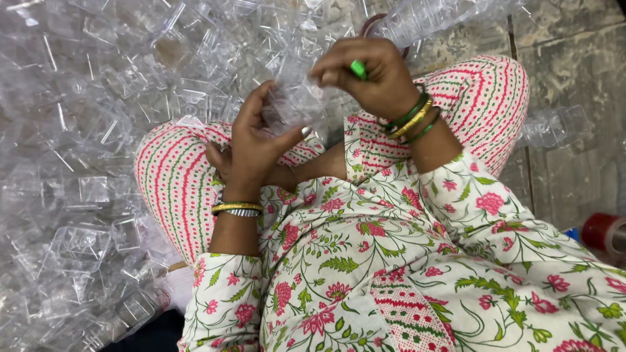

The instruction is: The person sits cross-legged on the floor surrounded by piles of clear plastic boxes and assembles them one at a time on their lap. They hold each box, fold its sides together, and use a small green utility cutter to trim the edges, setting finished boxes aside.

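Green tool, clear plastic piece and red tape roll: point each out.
green tool (357, 69), head view, on its exposed green tip
clear plastic piece (297, 101), head view, on its middle between both hands
red tape roll (603, 233), head view, on its red side

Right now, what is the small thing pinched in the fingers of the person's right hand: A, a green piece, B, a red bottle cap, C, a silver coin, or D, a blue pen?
A: a small bright green piece shows between the fingers of the right hand, just above the clear plastic piece that both hands hold.
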Demonstrator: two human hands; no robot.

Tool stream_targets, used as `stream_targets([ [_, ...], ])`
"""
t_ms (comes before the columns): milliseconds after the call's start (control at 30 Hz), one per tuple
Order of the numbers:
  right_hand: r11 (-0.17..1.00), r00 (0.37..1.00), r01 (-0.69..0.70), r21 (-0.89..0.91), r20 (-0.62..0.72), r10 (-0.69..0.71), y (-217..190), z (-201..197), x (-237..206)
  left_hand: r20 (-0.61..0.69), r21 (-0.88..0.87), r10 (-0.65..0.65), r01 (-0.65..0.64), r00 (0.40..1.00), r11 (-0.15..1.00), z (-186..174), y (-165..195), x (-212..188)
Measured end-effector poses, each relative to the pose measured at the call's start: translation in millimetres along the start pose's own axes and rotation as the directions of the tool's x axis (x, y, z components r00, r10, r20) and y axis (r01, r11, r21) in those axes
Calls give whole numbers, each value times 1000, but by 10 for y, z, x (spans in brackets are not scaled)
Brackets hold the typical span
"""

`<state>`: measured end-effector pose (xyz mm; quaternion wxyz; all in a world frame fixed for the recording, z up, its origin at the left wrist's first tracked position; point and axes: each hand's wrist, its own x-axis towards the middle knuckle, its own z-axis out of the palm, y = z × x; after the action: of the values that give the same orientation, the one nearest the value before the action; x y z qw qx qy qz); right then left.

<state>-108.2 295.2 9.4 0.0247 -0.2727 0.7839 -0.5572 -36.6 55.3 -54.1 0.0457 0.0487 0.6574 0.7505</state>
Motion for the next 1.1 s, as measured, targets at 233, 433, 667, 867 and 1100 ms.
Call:
stream_targets([
  [233,826,952,-104,-553,-297,-78,898,352,238,39,-140,7,-1,999,990,-66,38,5],
  [433,761,954,-300,-575,-160,255,1061,485,146,12,-164,43,-41,999,986,-68,5,-9],
  [667,888,920,-128,-442,-388,-60,799,284,98,-58,-117,-8,1,998,993,-65,-8,-17],
  [867,983,909,162,-90,-374,-184,322,-57,-4,-131,-6,18,-19,991,1000,-27,-67,13],
  [1100,999,998,5,43,-66,-2,145,-64,-36,-50,-42,37,-39,998,998,-35,34,-17],
])
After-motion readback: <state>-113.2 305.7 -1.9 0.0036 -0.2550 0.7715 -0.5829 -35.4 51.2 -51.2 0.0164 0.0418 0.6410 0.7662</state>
